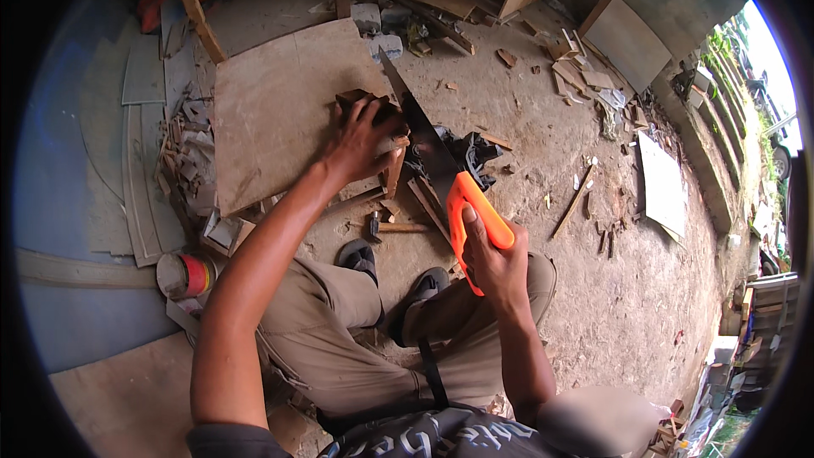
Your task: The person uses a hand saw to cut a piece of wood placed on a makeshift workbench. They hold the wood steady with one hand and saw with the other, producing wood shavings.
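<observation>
My right hand (498, 265) is closed around the orange handle of a handsaw (434, 149). The dark blade points up and away to the left, its toe beyond the right edge of a wooden board tabletop (275, 110). At that edge my left hand (365, 134) is closed over a piece of wood (393, 171), fingers bent over its dark far end and thumb by the blade. The blade passes close beside the wood; whether they touch I cannot tell. A hammer (400, 227) with a wooden handle lies on the floor below my left hand.
Black crumpled material (471, 156) lies right of the blade. Wood scraps (585, 76) litter the far floor, and a white panel (661, 187) lies at right. A tin can (182, 276) stands by my left arm. My shoes (359, 256) are close beneath the work.
</observation>
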Tool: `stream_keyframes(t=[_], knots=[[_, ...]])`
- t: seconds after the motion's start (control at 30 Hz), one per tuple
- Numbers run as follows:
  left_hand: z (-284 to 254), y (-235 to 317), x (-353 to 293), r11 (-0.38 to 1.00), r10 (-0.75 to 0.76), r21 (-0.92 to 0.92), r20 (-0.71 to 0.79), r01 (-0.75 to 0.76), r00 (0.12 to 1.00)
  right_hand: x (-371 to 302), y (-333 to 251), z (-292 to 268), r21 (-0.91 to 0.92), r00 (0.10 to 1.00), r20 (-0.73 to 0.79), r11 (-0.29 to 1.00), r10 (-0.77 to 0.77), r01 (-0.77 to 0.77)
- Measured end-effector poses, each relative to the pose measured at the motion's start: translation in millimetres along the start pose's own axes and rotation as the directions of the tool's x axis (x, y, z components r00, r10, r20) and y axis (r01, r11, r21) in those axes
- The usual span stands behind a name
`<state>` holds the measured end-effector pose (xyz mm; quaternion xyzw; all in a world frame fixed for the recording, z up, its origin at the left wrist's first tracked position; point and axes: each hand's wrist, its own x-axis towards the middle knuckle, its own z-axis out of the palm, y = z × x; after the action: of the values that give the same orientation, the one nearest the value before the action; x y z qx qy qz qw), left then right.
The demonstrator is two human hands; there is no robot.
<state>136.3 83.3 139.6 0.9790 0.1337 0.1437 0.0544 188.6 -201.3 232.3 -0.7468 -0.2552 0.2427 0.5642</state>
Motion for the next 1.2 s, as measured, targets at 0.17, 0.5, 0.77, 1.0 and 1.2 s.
stream_keyframes(t=[0.17,0.5,0.77,1.0,1.2], knots=[[-5.5,3.4,-0.6,1.0,-0.007,0.019,-0.01,0.007,1.0,-15.3,4.5,-1.1,-0.064,0.995,-0.047,0.995,-0.084,0.081],[-11.3,13.0,1.5,0.998,-0.018,0.054,-0.021,0.019,1.0,-24.1,5.9,-1.1,-0.073,0.988,-0.074,0.989,-0.137,0.132],[-11.7,11.4,1.5,0.998,-0.018,0.059,-0.038,0.021,0.999,-33.2,-4.4,-9.1,-0.084,0.991,-0.045,0.989,-0.127,0.123],[-5.7,8.3,0.5,0.999,0.014,0.037,-0.066,-0.012,0.998,-20.0,-9.4,1.2,-0.15,0.994,-0.026,0.984,-0.102,0.097],[-7.5,5.7,1.1,0.999,0.041,0.034,-0.097,-0.038,0.994,-31.2,-0.5,-4.7,-0.116,0.975,-0.065,0.972,-0.214,0.205]])
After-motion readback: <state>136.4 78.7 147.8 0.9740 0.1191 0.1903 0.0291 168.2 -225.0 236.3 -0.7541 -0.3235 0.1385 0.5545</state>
